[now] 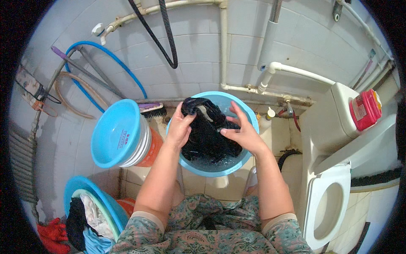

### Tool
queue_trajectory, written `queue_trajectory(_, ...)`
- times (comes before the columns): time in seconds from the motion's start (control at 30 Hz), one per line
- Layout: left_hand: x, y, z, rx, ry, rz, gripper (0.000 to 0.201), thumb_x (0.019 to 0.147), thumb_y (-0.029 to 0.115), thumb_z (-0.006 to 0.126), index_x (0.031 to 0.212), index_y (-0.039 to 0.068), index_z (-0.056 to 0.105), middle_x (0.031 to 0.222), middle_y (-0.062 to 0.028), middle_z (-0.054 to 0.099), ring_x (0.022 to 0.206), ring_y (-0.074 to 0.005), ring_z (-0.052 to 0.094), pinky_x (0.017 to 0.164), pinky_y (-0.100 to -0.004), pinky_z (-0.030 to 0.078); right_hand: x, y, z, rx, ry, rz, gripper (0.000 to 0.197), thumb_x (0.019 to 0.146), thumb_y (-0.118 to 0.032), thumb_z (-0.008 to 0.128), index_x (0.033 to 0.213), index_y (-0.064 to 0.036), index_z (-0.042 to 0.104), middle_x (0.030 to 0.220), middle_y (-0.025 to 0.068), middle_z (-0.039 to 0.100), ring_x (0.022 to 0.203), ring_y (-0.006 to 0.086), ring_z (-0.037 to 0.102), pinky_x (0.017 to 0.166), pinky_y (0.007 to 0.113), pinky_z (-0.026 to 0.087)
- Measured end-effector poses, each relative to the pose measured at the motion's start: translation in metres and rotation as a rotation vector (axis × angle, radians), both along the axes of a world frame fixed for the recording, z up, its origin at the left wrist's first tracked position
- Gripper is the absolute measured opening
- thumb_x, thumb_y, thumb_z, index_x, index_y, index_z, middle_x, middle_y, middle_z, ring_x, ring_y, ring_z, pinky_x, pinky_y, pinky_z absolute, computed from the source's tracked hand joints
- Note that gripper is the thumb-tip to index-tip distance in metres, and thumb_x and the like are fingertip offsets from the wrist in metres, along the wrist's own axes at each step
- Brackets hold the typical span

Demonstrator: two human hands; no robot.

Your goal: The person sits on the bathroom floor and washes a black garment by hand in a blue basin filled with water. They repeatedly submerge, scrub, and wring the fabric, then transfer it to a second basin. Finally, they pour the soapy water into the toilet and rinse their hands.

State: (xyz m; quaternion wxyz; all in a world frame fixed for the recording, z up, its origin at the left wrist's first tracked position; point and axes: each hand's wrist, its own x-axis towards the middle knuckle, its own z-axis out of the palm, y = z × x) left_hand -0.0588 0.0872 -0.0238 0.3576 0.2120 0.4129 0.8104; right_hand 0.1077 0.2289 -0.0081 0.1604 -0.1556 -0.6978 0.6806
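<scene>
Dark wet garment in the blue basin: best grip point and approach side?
Probably the bunched upper fold of the dark garment, from above. That part is lifted clear of the water, near the far rim of the blue basin; the lower part lies soaked in the water. The left hand already pinches that top edge and the right hand presses the cloth's right side, so both flanks work.

Red squat plastic container (pixel 366 109), pale label on side, yellow cap: on toilet cistern (pixel 334 114), 3 o'clock. Small white bottle (pixel 268 118), yellow cap: floor by wall, right of centre. Small label (pixel 123 138) inside tilted blue basin (pixel 116 132), 9 o'clock.
</scene>
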Motion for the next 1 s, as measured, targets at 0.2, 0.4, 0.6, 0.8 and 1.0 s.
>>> queue_trajectory(0.2, 0.0, -0.003, 0.007, 0.202, -0.269, -0.105, 0.031, 0.09, 0.006, 0.049, 0.121, 0.008, 0.047, 0.116, -0.008, 0.057, 0.108, -0.0234, 0.054, 0.096, -0.0393, 0.042, 0.0, 0.007, -0.025, 0.329, -0.229, 0.014, 0.078, 0.075, -0.038, 0.071, 0.135, -0.0033, 0.037, 0.127, 0.0221, 0.048, 0.119, 0.0318, 0.046, 0.099, 0.037, 0.038)
queue_trajectory(0.4, -0.013, -0.013, 0.02, 0.27, -0.43, -0.212, 0.036, 0.082, 0.016, 0.048, 0.115, 0.001, 0.053, 0.116, -0.0141, 0.058, 0.11, -0.0302, 0.054, 0.098, -0.0456, 0.039, 0.009, 0.029, -0.041, 0.413, -0.301, 0.048, 0.071, 0.075, -0.027, 0.072, 0.134, -0.0036, 0.039, 0.129, 0.0232, 0.045, 0.12, 0.0336, 0.045, 0.102, 0.037, 0.035)
queue_trajectory(0.6, -0.042, -0.038, 0.018, -0.241, 0.003, -0.034, 0.037, 0.073, 0.006, 0.047, 0.108, 0.001, 0.056, 0.103, -0.0079, 0.061, 0.097, -0.022, 0.056, 0.09, -0.0363, 0.041, 0.021, 0.037, -0.064, 0.636, -0.639, 0.165, 0.065, 0.067, -0.013, 0.074, 0.127, -0.0089, 0.05, 0.124, 0.0191, 0.049, 0.113, 0.035, 0.05, 0.097, 0.038, 0.041)
queue_trajectory(0.8, -0.071, -0.068, -0.032, -0.927, 0.774, -0.006, 0.045, 0.073, -0.001, 0.048, 0.117, 0.002, 0.052, 0.109, -0.0107, 0.057, 0.104, -0.0236, 0.053, 0.093, -0.0329, 0.04, 0.015, 0.014, -0.081, 0.932, -0.829, 0.128, 0.047, 0.067, -0.012, 0.071, 0.111, -0.0086, 0.057, 0.105, 0.0179, 0.057, 0.1, 0.0344, 0.057, 0.085, 0.041, 0.048)
queue_trajectory(1.0, -0.022, -0.041, -0.025, -0.691, 1.464, -0.208, 0.063, 0.069, 0.005, 0.062, 0.13, 0.013, 0.045, 0.134, -0.0134, 0.041, 0.128, -0.0299, 0.034, 0.108, -0.0434, 0.026, -0.005, 0.01, -0.083, 0.956, -0.763, -0.158, 0.022, 0.077, -0.008, 0.058, 0.099, -0.0092, 0.059, 0.093, 0.0179, 0.062, 0.089, 0.0364, 0.061, 0.077, 0.044, 0.049)
